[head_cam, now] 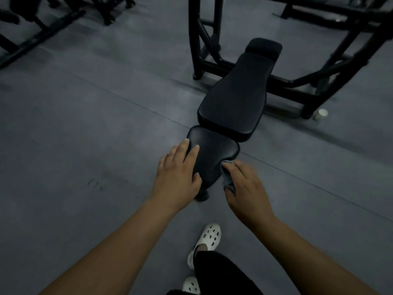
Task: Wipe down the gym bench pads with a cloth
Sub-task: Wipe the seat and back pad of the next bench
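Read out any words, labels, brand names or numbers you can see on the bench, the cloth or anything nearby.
No text can be read.
The seat pad, back pad, cloth and black frame show no print.
The white cup is too small and blurred to tell.
The floor marks look like scuffs, not letters.

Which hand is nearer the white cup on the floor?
Right. The right hand holds the cloth at the seat pad edge facing the cup; the left hand rests on the opposite edge, farther away.
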{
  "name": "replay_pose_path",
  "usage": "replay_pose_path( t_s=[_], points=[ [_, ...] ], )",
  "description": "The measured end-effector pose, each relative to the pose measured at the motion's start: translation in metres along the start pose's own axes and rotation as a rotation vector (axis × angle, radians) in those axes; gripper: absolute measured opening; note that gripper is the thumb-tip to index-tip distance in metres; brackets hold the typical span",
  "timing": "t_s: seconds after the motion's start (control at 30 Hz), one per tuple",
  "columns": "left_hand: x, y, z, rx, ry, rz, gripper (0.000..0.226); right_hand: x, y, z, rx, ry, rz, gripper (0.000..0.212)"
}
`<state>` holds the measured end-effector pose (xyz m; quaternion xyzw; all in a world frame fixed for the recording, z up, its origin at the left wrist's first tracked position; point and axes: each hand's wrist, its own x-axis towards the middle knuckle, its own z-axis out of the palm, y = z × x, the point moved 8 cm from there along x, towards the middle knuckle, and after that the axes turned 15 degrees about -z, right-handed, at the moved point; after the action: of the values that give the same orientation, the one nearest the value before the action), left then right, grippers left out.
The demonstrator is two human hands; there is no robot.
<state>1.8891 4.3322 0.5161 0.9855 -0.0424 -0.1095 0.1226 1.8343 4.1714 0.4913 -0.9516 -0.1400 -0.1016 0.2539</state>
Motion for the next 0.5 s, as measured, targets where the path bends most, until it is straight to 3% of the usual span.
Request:
replay_pose_path(
  t_s=[0.3, 0.5],
  points=[
    [0.141, -0.032, 0.071, -0.026, -0.174, 0.093, 0.071, 0.060, 0.076, 0.085, -0.031, -0.011, 0.233, 0.061],
    [0.212, -0.055, 0.132, 0.017, -0.274, 0.253, 0.071, 0.084, 0.112, 0.133, -0.104, 0.066, 0.404, 0.061]
  ],
)
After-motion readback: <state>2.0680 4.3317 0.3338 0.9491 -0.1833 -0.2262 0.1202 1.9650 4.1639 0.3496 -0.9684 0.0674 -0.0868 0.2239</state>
